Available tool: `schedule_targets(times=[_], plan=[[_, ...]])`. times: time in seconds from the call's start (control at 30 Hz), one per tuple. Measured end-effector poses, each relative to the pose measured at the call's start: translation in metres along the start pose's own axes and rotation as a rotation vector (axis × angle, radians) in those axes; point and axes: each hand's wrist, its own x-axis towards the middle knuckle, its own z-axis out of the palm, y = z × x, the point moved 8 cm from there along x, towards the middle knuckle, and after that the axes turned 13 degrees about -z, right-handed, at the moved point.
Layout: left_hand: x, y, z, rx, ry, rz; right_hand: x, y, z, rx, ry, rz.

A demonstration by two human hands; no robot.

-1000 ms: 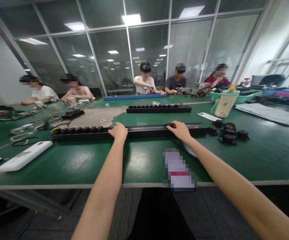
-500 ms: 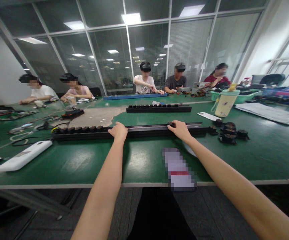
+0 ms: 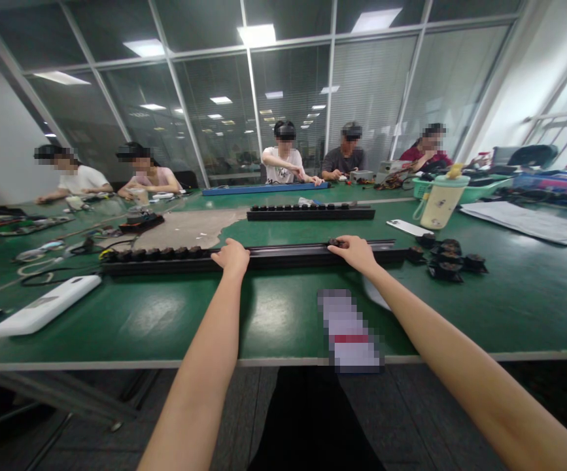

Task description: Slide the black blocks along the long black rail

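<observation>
A long black rail (image 3: 283, 260) lies across the green table before me, with a row of small black modules (image 3: 166, 253) seated along its left part. My left hand (image 3: 233, 256) is closed over the rail just right of that row, its fingertips partly hidden behind the rail. Farther right, my right hand (image 3: 356, 252) pinches a single black module (image 3: 335, 243) at the rail's open channel. Several loose black modules (image 3: 446, 263) lie past the rail's right end.
Nearer me are a pixelated phone (image 3: 349, 330) and a white oblong device (image 3: 50, 304). A second filled rail (image 3: 310, 214) lies beyond mine. A white phone (image 3: 409, 227) and a yellow cup (image 3: 443, 203) stand at the right. Several people sit across the table.
Both hands keep almost the same place on the rail, and the module stays in my right fingers. The view has shifted very slightly.
</observation>
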Motion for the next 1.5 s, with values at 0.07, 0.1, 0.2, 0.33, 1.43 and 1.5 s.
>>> schedule_targets(times=[0.07,0.1,0.2,0.33,1.43,1.5], plan=[[-0.0007,-0.0001,-0.0006,0.004,0.0,-0.002,-0.0006,-0.0024,0.0006,-0.03,0.002,0.006],[-0.001,-0.0003,-0.0009,0.005,-0.001,-0.005,-0.0011,-0.0033,0.0009,-0.046,0.001,0.011],[-0.0021,-0.0002,-0.0018,0.006,-0.003,-0.004,-0.0028,-0.0054,0.0007,-0.086,0.01,0.015],[-0.0024,0.0,-0.0019,0.005,-0.01,0.001,-0.0042,-0.0056,0.001,-0.106,0.023,0.004],[0.0023,0.0,0.0012,0.0,-0.009,-0.002,-0.0008,-0.0007,0.0008,-0.11,0.006,-0.042],[0.0029,-0.0001,0.0017,0.0,-0.011,-0.005,-0.0006,-0.0002,0.0012,-0.104,0.013,-0.047]])
